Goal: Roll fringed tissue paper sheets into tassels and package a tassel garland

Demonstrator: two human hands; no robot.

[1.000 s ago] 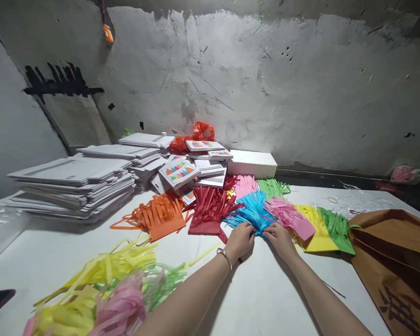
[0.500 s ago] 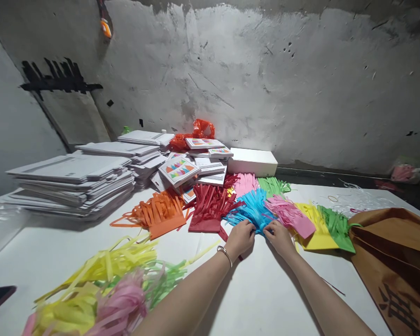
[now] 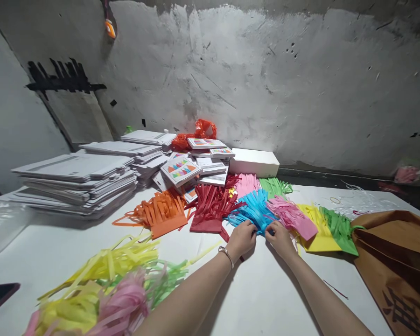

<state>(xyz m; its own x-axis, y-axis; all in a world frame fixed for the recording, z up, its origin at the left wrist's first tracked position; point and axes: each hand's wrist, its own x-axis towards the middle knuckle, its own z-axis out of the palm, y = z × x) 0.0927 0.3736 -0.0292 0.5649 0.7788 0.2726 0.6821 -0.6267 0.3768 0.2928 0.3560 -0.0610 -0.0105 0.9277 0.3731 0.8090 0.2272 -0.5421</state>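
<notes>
A blue fringed paper tassel (image 3: 254,210) lies at the middle of the white table, its strips spread toward the wall. My left hand (image 3: 243,238) pinches its near edge from the left, a silver bangle on the wrist. From the right, my right hand (image 3: 278,238) pinches the same edge, a short gap from the left. Fingertips partly hide that edge. Beside it lie a dark red tassel (image 3: 213,210) on the left and a pink tassel (image 3: 294,217) on the right. Further out are an orange tassel (image 3: 164,212), a yellow tassel (image 3: 320,233) and a green tassel (image 3: 341,231).
Stacked flat white cardboard (image 3: 73,168) stands at the left, near printed boxes (image 3: 180,170) and a white box (image 3: 254,161). Loose yellow and pink strips (image 3: 122,298) lie near front left. A brown bag (image 3: 399,261) covers the right side; a dark phone-like object (image 3: 0,296) sits far left.
The view has shifted slightly, so everything sits a little further right. Both hands stay at the blue tassel's near edge, with hardly any visible movement.
</notes>
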